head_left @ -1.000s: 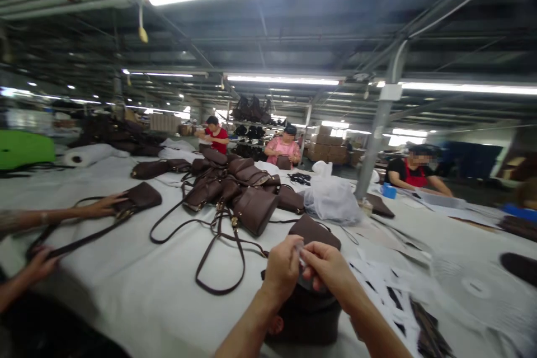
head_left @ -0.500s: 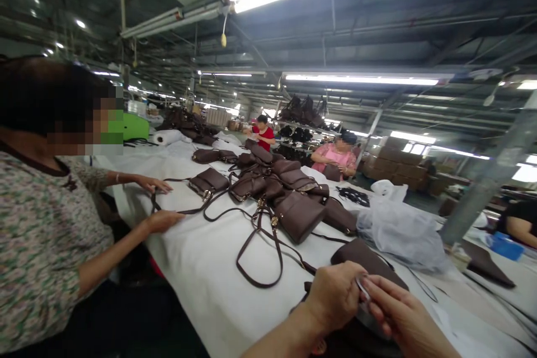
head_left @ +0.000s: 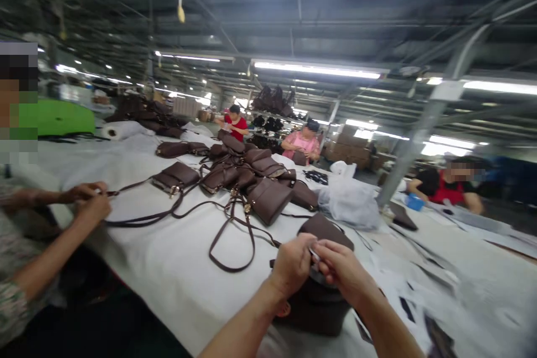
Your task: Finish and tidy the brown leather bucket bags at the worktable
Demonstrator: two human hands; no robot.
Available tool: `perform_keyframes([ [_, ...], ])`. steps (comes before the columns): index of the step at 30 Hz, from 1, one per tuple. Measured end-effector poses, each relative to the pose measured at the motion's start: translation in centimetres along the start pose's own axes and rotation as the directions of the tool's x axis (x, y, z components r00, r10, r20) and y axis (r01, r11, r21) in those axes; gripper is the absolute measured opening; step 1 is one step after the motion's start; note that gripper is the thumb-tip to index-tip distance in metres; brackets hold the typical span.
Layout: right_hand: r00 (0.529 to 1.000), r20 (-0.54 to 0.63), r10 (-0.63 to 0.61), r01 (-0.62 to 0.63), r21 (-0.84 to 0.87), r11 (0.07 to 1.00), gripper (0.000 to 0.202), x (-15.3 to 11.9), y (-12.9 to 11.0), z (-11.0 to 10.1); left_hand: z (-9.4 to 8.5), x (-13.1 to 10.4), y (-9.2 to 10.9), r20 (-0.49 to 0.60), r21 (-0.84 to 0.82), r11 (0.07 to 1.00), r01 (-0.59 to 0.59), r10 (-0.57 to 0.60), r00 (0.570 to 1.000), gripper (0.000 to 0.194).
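Just in front of me, my left hand (head_left: 290,265) is closed in a pinch. Against it presses my right hand (head_left: 342,268), its fingers also closed. Between their fingertips sits a small shiny pale piece (head_left: 314,255), too small and blurred to name. A dark brown handbag (head_left: 312,313) lies beneath both hands, partly hidden by them. Another brown bag (head_left: 325,229) is right behind my fingers. To the left of my hands a brown strap loop (head_left: 232,270) rests on the white-covered table (head_left: 176,277).
Several brown bags (head_left: 271,200) are heaped mid-table, straps tangled. A co-worker's hands (head_left: 90,201) hold a strap at left. Crumpled clear plastic (head_left: 350,201) lies behind my hands to the right, before a grey post (head_left: 413,140). Other people work at the far side.
My view has swung right, so the table's contents appear further left. My hands remain together at the small pale piece. The co-worker at left has brought both hands together on the strap.
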State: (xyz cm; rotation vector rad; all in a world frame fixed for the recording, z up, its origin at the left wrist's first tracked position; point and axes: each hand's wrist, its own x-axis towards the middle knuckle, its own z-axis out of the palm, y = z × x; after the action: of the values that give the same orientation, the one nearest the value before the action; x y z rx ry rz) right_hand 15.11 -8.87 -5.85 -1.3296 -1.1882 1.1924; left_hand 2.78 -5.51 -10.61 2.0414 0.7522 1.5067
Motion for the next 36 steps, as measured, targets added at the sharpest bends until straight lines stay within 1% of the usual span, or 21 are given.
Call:
perform_keyframes([
  [3, 0.998, -0.068, 0.007, -0.004, 0.035, 0.999, 0.040, 0.2, -0.3, 0.6, 0.0, 0.2, -0.2, -0.014, -0.011, 1.000, 0.027, -0.027, 1.000, 0.030],
  [5, 0.993, -0.120, -0.013, 0.022, 0.069, 0.997, 0.040, 0.3, -0.3, 0.8, -0.1, 0.2, -0.3, 0.003, -0.004, 1.000, 0.025, -0.025, 1.000, 0.028],
  [6, 0.992, -0.125, -0.026, 0.035, 0.075, 0.997, 0.040, 0.4, -0.2, 0.8, -0.2, 0.2, -0.4, 0.007, -0.005, 1.000, 0.026, -0.026, 1.000, 0.028],
  [8, 0.995, -0.086, -0.040, 0.045, 0.058, 0.997, 0.038, 0.3, -0.1, 0.8, -0.2, 0.2, -0.3, 0.005, -0.015, 0.999, 0.030, -0.030, 1.000, 0.025],
  [10, 0.999, -0.023, -0.028, 0.029, 0.018, 0.999, 0.036, 0.2, -0.1, 0.7, -0.2, 0.1, -0.3, -0.012, -0.035, 0.999, 0.040, -0.040, 0.999, 0.023],
  [11, 1.000, -0.009, -0.016, 0.016, 0.002, 1.000, 0.035, 0.1, -0.1, 0.6, -0.1, 0.1, -0.3, -0.027, -0.042, 0.998, 0.049, -0.050, 0.998, 0.022],
  [14, 0.999, -0.052, 0.013, -0.012, 0.006, 1.000, 0.033, 0.0, -0.2, 0.6, 0.0, 0.0, -0.2, -0.070, -0.051, 0.995, 0.090, -0.093, 0.993, 0.021],
  [17, 0.997, -0.078, 0.027, -0.026, 0.020, 0.999, 0.034, -0.1, -0.3, 0.8, 0.2, -0.1, -0.2, -0.076, -0.046, 0.992, 0.116, -0.119, 0.990, 0.020],
  [22, 0.994, -0.110, 0.023, -0.025, -0.016, 1.000, 0.032, 0.0, -0.6, 1.2, 0.2, -0.2, -0.3, -0.050, -0.038, 0.996, 0.084, -0.086, 0.995, 0.021],
  [25, 0.987, -0.163, 0.006, -0.004, 0.015, 1.000, 0.031, 0.2, -0.6, 1.6, 0.2, -0.2, -0.5, -0.055, -0.014, 0.998, 0.056, -0.057, 0.997, 0.023],
  [27, 0.984, -0.178, -0.014, 0.023, 0.046, 0.999, 0.034, 0.3, -0.3, 1.7, 0.2, -0.3, -0.6, -0.067, 0.014, 0.999, 0.033, -0.032, 0.997, 0.024],
  [28, 0.985, -0.171, -0.018, 0.029, 0.058, 0.998, 0.036, 0.3, 0.0, 1.5, 0.2, -0.3, -0.7, -0.071, 0.036, 0.999, 0.016, -0.013, 0.997, 0.024],
  [30, 0.993, -0.115, 0.008, 0.000, 0.075, 0.997, 0.039, 0.5, 0.8, 0.7, 0.3, -0.5, -0.9, -0.056, 0.084, 0.996, -0.020, 0.025, 0.998, 0.024],
  [33, 0.999, -0.016, 0.044, -0.042, 0.103, 0.994, 0.043, 1.5, 1.9, -1.1, 0.5, -0.5, -1.2, -0.029, 0.186, 0.980, -0.070, 0.077, 0.997, 0.025],
  [35, 0.998, 0.009, 0.064, -0.065, 0.068, 0.996, 0.047, 2.2, 2.5, -2.2, 0.8, -0.6, -1.3, -0.023, 0.241, 0.968, -0.073, 0.081, 0.996, 0.023],
  [36, 0.998, 0.001, 0.061, -0.061, 0.046, 0.997, 0.050, 2.4, 2.7, -2.5, 1.0, -0.6, -1.3, -0.028, 0.257, 0.964, -0.069, 0.078, 0.997, 0.022],
])
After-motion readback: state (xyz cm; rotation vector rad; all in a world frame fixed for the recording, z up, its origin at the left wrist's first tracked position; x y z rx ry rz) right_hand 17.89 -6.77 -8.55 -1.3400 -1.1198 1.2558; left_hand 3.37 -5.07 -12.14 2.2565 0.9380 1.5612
